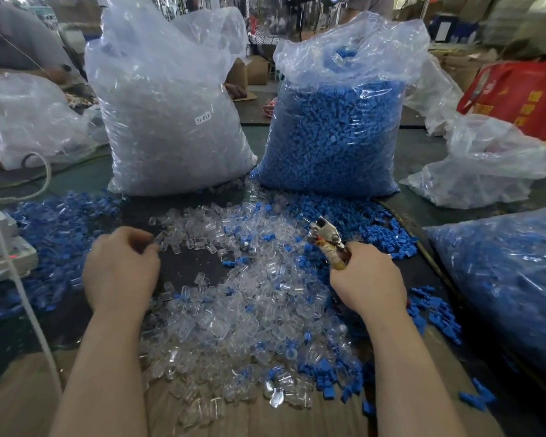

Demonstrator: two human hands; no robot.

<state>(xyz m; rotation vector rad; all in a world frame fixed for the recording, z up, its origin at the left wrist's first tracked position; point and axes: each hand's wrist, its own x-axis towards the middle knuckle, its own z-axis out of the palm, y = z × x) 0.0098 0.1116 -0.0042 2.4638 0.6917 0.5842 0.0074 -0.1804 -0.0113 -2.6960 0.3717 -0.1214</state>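
My right hand point(368, 279) grips the taped handles of a pair of pliers point(327, 239), whose metal jaws point up and to the left. My left hand point(120, 268) hovers at the edge of a heap of clear plastic caps point(234, 310), fingers curled; whether they pinch a cap at the fingertips is hidden. Loose blue plastic pieces point(344, 216) lie mixed with the clear caps across the dark table point(189, 266).
A tall bag of clear caps point(171, 121) and a bag of blue pieces point(334, 130) stand behind the heap. Another bag of blue parts point(511, 279) lies at right. A power strip and white cable point(10, 250) sit at left. Other people's hands show across the table.
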